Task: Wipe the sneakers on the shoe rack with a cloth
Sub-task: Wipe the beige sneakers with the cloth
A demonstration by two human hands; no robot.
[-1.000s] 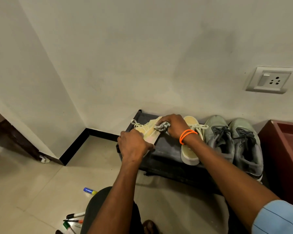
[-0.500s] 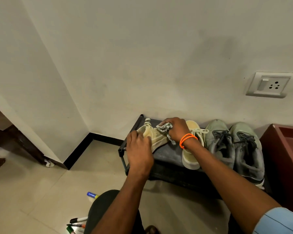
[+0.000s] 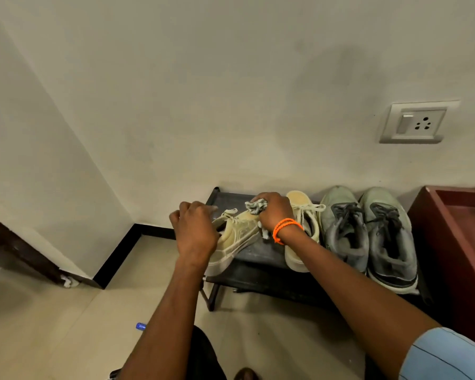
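Observation:
A low black shoe rack [image 3: 258, 252] stands against the wall. At its left end a cream sneaker [image 3: 237, 239] lies tilted on its side, and my left hand [image 3: 196, 230] grips its upper from the left. My right hand [image 3: 273, 212], with orange bands on the wrist, holds a crumpled grey cloth [image 3: 255, 207] against the toe end of that sneaker. The second cream sneaker [image 3: 302, 229] stands upright just right of my right wrist, partly hidden by the arm. Two grey-green sneakers [image 3: 368, 231] stand at the rack's right end.
A dark red wooden box [image 3: 461, 242] stands right of the rack. A wall socket [image 3: 414, 123] is above it. A blue-capped marker [image 3: 141, 326] lies on the tiled floor at the front left. A dark wooden frame [image 3: 17, 250] lines the left wall.
My left hand has shifted from the cream sneaker's heel side up onto its upper, and the sneaker has tipped more onto its side. My right hand with the cloth stays at the toe.

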